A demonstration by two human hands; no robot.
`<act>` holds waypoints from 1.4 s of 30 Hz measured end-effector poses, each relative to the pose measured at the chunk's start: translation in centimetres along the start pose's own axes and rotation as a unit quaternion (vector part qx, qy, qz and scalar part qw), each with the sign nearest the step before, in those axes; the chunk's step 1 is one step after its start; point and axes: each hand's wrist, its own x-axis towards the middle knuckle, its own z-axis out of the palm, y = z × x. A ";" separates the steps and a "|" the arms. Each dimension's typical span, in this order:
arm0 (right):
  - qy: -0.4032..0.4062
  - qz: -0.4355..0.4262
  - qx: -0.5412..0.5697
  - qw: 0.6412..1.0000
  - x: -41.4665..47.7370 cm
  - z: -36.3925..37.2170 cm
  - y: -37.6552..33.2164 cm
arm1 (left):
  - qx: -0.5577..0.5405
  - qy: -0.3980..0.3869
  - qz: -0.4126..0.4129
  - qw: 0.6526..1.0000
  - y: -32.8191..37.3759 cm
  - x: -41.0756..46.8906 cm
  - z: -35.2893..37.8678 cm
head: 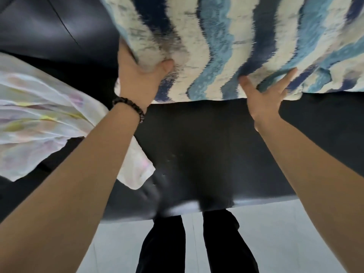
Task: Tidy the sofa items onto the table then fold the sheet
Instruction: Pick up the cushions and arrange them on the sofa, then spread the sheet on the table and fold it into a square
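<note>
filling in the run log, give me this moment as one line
left hand: gripping blue-and-white wavy-striped cushion | right hand: open, fingers on cushion edge | pale pastel sheet: crumpled on black sofa

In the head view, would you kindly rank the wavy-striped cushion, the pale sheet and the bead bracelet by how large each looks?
1. wavy-striped cushion, though it is cut off by the frame.
2. pale sheet, also cut off, so its rank against the cushion is unsure.
3. bead bracelet, clearly smallest.
</note>
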 end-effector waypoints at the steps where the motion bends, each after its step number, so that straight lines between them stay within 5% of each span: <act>1: -0.002 -0.005 -0.004 1.000 0.2 0.1 0.1 | 0.000 -0.013 -0.005 1.000 -0.2 0.3 0.2; 6: -0.092 0.068 0.001 0.993 0.3 0.4 -0.5 | 0.038 -0.008 -0.103 0.994 -3.6 -0.9 -0.3; 10: -0.141 0.244 0.248 0.927 -0.6 1.5 -1.9 | -0.069 0.002 -0.247 0.967 -4.3 -2.4 0.6; 15: -0.163 0.187 0.338 0.908 -0.7 2.8 -2.7 | -0.171 0.025 -0.207 0.963 -3.8 -1.5 0.7; 23: -0.144 0.139 0.200 0.959 -3.3 3.1 -1.3 | 0.062 -0.062 -0.094 0.992 -4.6 -2.8 -3.9; 28: -0.186 0.002 0.017 0.982 -10.6 6.7 -1.1 | 0.362 -0.031 0.011 0.932 -6.9 -7.8 -13.9; 31: -0.335 -0.117 -0.130 0.926 -15.4 11.5 -1.4 | 0.476 0.033 0.037 0.878 -9.2 -9.6 -21.9; 35: -0.414 -0.268 -0.237 0.837 -21.7 19.1 -1.4 | 0.598 0.029 -0.080 0.797 -13.6 -11.6 -31.4; 40: -0.451 -0.241 -0.304 0.804 -27.9 23.8 1.8 | 0.570 0.096 -0.039 0.815 -15.6 -15.1 -32.5; 42: -0.433 -0.303 -0.341 0.777 -29.4 23.6 3.0 | 0.568 0.073 -0.039 0.819 -15.2 -16.8 -29.8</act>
